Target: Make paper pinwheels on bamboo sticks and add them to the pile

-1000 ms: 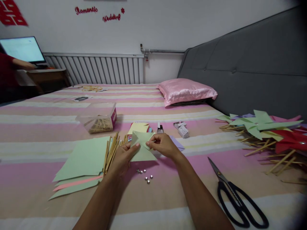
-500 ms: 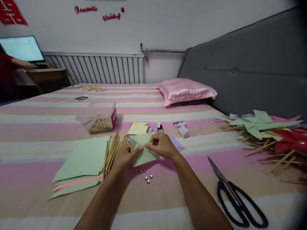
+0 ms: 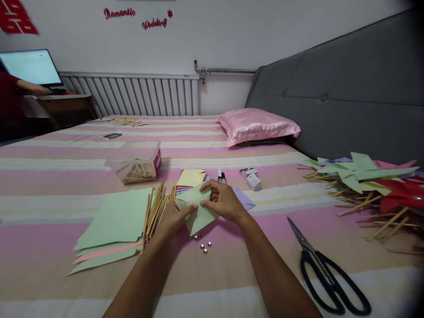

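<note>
While both hands pinch it, a folded green paper [image 3: 198,207] hovers just above the striped bed [image 3: 232,274].
Left hand [image 3: 172,219] fingers close on its near-left edge and right hand [image 3: 222,201] fingers on its top fold (thumb underneath); small metal pins [image 3: 204,246] lie just below the fingertips, wooden sticks [image 3: 154,210] just left of them.

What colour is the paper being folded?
Pale green paper, seen in the head view.

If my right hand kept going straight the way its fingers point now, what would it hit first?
Probably the left hand, across the green paper that the right hand holds; past that, the bundle of wooden sticks. Depth is hard to judge.
</note>
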Tool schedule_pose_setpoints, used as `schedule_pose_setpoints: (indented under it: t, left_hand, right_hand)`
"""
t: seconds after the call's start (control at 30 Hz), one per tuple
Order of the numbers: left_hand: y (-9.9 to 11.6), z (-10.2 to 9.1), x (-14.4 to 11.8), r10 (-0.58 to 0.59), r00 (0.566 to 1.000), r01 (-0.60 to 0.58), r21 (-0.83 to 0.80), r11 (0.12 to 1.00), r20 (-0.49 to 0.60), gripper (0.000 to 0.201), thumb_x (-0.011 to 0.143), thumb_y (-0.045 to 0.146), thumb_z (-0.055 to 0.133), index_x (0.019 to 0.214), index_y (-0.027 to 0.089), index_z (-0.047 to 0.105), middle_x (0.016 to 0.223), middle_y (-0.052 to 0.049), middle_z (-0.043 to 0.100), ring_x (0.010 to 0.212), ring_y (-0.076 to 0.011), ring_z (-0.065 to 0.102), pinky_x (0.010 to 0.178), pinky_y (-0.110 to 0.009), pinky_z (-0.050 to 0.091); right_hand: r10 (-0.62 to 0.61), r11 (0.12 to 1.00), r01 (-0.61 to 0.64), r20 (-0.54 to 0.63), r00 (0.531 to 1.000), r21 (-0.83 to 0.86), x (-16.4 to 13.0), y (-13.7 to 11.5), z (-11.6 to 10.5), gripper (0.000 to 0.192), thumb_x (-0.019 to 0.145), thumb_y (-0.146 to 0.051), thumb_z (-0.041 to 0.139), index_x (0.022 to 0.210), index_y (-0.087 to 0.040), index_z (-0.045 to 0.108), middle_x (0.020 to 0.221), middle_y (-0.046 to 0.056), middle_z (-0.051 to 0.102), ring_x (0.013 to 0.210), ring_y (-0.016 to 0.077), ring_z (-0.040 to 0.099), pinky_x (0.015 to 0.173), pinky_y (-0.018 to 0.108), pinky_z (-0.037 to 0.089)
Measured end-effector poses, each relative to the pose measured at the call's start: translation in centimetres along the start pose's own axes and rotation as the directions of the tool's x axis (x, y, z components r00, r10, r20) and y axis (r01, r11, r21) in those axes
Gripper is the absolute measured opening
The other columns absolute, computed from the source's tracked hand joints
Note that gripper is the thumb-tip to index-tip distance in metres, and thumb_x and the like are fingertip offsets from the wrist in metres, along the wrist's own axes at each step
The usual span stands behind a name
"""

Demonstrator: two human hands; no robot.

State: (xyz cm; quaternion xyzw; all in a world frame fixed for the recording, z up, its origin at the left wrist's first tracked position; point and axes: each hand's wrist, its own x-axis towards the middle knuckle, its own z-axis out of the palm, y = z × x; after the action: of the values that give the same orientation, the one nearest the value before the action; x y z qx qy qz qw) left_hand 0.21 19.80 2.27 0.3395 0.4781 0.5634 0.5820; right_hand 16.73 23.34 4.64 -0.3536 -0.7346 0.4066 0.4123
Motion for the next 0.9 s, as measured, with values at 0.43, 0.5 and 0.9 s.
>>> schedule_pose_setpoints:
  t: [0.43, 0.5, 0.9]
  left_hand:
    - [0.0, -0.1, 0.3, 0.048, 0.999, -0.046, 0.108, 0.993, -0.013, 0.033, 0.055, 0.02, 0.076, 0.086, 0.011, 0.069, 0.082, -0.011, 0.072, 0.072, -0.0253, 0.066, 0.07, -0.035, 0.05]
    - [0.0, -0.2, 0.3, 0.06, 0.998, -0.059, 0.121, 0.991, -0.004, 0.034, 0.056, 0.021, 0.075, 0.087, 0.011, 0.068, 0.085, -0.012, 0.072, 0.075, -0.0258, 0.066, 0.072, -0.036, 0.05]
    - [1.5, 0.7, -0.4, 0.034, 0.987, -0.053, -0.115, 0.992, -0.157, 0.036, 0.059, 0.011, 0.072, 0.095, 0.011, 0.065, 0.084, -0.009, 0.073, 0.068, -0.0193, 0.066, 0.061, -0.025, 0.053]
  right_hand:
    - [0.022, 0.987, -0.014, -0.046, 0.999, 0.162, 0.3, 0.6, 0.3, 0.042, 0.078, -0.017, 0.05, 0.119, -0.024, 0.047, 0.061, -0.006, 0.046, 0.052, 0.0085, 0.048, 0.052, 0.022, 0.047]
    - [0.016, 0.987, -0.008, -0.049, 0.999, 0.162, 0.3, 0.7, 0.3, 0.04, 0.08, -0.018, 0.047, 0.12, -0.024, 0.047, 0.058, -0.006, 0.046, 0.05, 0.0087, 0.046, 0.052, 0.023, 0.048]
    - [-0.109, 0.994, 0.11, -0.328, 0.938, -0.015, 0.3, -0.6, -0.3, 0.019, 0.075, -0.02, 0.056, 0.092, -0.019, 0.065, 0.074, 0.001, 0.062, 0.065, 0.0121, 0.058, 0.056, 0.022, 0.045]
